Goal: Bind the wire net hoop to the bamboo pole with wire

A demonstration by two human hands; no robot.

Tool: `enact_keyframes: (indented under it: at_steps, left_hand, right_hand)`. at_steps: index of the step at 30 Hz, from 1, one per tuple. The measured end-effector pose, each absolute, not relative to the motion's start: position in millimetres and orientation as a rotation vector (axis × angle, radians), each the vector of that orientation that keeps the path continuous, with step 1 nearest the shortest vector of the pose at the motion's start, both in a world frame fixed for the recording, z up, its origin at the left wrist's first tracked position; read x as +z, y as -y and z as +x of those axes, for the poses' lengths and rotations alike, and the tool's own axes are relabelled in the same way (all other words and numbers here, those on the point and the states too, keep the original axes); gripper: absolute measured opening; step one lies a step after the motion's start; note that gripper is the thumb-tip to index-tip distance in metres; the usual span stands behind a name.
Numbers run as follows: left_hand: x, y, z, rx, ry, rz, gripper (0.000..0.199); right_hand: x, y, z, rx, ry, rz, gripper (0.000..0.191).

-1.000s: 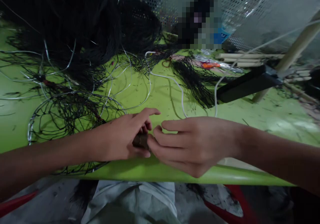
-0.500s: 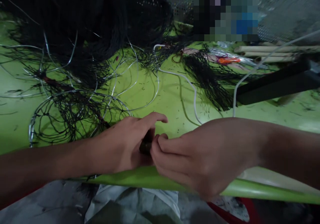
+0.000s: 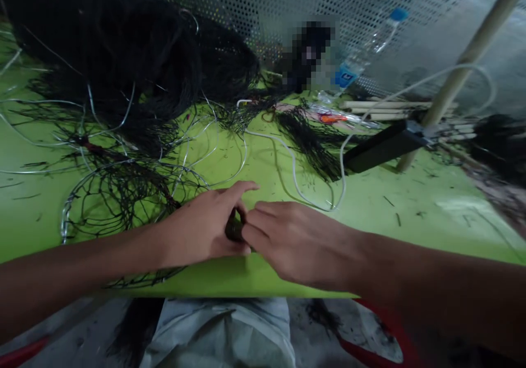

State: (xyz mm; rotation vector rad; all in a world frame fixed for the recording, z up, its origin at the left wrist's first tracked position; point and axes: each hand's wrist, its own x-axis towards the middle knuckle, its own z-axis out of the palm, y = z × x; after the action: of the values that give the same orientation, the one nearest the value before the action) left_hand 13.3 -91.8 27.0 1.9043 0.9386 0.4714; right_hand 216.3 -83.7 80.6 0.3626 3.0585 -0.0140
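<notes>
Near the front edge of the green table (image 3: 287, 280), my two hands meet. My left hand (image 3: 205, 225) curls around a small dark rounded object (image 3: 234, 230), mostly hidden by the fingers; its kind cannot be made out. The index finger of that hand stretches out above it. My right hand (image 3: 287, 236) is closed, its fingertips pinched against the object's right side; whatever is between them is hidden. Left of my hands lies black knotted netting (image 3: 123, 193) on a clear, shiny ring of tubing or wire, partly under my left forearm.
A large heap of black netting (image 3: 135, 45) fills the back left. A white cable (image 3: 293, 171) loops toward a black box-like device (image 3: 382, 146) by an upright pole (image 3: 460, 67). Behind are bundled sticks (image 3: 370, 108), an orange-handled item (image 3: 333, 119) and a plastic bottle (image 3: 370, 50).
The view has shifted right, bringing the pole and bottle into sight. My right hand has turned and sits slightly higher, still against the dark object in my left hand.
</notes>
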Motion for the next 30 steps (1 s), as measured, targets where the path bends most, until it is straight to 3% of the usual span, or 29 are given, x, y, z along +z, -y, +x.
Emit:
enact_keyframes:
  at_steps: [3,6,10,14,16,18,21,24,28,30]
  left_hand:
    - [21,93,11,0.499,-0.937,1.941,0.100]
    - [15,94,10,0.553,-0.974,1.963,0.116]
    - [12,94,10,0.572,-0.953,1.992,0.120]
    - [15,93,8,0.473,-0.968,2.061,0.114]
    - [16,92,6,0.410,-0.948,2.120,0.110]
    - [17,92,5,0.381,-0.938,2.169,0.103]
    - [19,93,6,0.386,-0.999,2.213,0.080]
    - [21,94,8,0.400,-1.024,2.295,0.058]
    - [16,96,6,0.433,-0.937,2.417,0.066]
    - [10,95,4,0.454,-0.880,2.442,0.071]
  right_hand:
    - [90,93,205,-0.355,-2.659,0.883,0.009]
    - [99,100,190,-0.484,-2.435,1.257,0.016]
    - [100,101,183,-0.522,-2.311,1.495,0.024]
    - [103,92,200,-0.635,-2.325,1.456,0.027]
    - [108,84,216,-0.510,-2.545,1.249,0.030]
    - [112,76,231,-0.223,-2.824,0.782,0.029]
    - [113,63,245,0.234,-2.984,-0.042,0.033]
    - [108,50,242,0.630,-3.061,-0.508,0.034]
    - [104,37,221,0.997,-2.699,-1.159,0.039]
    - [106,34,210,1.274,-2.373,-1.457,0.032]
